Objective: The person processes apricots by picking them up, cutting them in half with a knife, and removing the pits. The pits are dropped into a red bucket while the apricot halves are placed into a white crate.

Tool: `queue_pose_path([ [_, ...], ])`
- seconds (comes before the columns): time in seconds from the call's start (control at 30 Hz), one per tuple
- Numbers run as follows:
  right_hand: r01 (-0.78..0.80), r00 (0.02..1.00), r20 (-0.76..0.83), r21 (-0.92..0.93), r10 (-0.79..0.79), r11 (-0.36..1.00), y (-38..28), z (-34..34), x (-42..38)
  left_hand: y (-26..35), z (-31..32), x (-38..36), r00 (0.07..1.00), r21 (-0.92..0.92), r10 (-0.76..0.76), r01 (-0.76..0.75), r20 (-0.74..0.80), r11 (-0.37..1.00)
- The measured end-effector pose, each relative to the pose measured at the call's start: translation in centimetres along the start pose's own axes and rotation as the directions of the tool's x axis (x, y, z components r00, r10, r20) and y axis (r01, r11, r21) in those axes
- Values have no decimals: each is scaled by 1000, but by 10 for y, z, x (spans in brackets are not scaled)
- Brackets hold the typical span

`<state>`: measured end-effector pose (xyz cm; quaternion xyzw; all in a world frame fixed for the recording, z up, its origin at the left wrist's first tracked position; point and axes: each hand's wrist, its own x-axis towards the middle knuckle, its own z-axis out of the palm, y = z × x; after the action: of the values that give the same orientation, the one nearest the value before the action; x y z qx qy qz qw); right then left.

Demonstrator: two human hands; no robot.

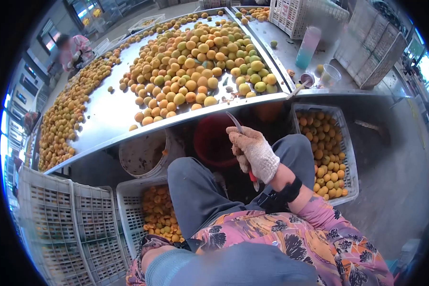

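My right hand (pixel 253 148), in a pale, soiled work glove, is closed around a small knife (pixel 234 122) in front of my knees. Its thin curved blade points up past the fingers. Below the palm shows a red handle part (pixel 252 177) with a metal end. A black band circles that wrist. My left hand does not show; only the left arm (pixel 169 267) appears at the bottom edge. Whole apricots (pixel 190 62) lie heaped on the metal table (pixel 102 107) ahead. Cut apricots (pixel 162 214) fill a crate (pixel 128 202) by my left leg.
A crate of whole apricots (pixel 326 157) stands right of my knee. Under the table are a white bucket (pixel 128 155) and a red bucket (pixel 212 140). Stacked crates (pixel 57 205) rise at left. A tumbler (pixel 309 47) and a plastic cup (pixel 330 75) stand on the right-hand surface. Another person (pixel 74 50) is far left.
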<state>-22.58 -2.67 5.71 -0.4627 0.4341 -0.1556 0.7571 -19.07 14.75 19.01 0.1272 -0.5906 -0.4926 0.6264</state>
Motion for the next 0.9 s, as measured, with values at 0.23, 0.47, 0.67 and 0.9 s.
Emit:
queue_pose_path([
  [0.23, 2, 1000, -20, 8, -2, 1000, -1, 1, 0, 13, 3, 16, 968, 103, 119, -98, -221, 990],
  [0.47, -36, 998, 60, 20, 35, 999, -5, 1, 1, 16, 5, 4, 971, 35, -118, 128, -207, 991],
  [0.67, 8, 999, 38, 36, -9, 999, -4, -1, 1, 54, -21, 42, 840, 299, -517, 457, 165, 838],
  [0.9, -6, 999, 36, 21, 5, 1000, -5, 0, -3, 27, -29, 0, 939, 221, -322, 292, 118, 931],
])
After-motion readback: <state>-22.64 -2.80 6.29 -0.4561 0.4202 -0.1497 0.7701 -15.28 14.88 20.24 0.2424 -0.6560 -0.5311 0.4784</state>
